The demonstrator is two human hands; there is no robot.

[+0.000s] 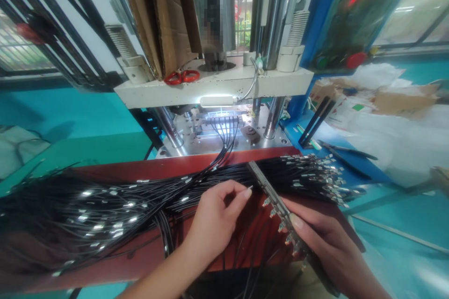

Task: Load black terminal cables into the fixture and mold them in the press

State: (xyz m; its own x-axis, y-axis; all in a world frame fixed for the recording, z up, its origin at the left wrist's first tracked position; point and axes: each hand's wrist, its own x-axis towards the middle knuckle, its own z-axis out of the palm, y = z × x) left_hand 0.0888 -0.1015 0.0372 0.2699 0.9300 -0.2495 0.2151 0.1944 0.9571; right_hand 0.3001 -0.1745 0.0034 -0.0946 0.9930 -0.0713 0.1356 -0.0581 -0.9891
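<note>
My right hand [315, 236] is closed around a long dark metal bar [268, 189] that slants up toward the left. Several small metal connectors [280, 226] stick out along the bar's left side, and thin black cables hang below them. Thumb and index finger of my left hand [219, 212] are pinched together just left of the bar. A tiny pale tip shows at those fingertips; what it belongs to is hidden. Behind both hands lies a thick bundle of black cables [115, 205], with metal ends [326, 177] gathered at the right.
The bundle rests on a reddish-brown board [140, 261]. Beyond it stands a press with a lit metal bed [182, 142], where several cables enter a mould. Red-handled scissors [182, 77] lie on its white plate [213, 84]. Black tweezers [347, 152] and plastic bags [396, 135] are at right.
</note>
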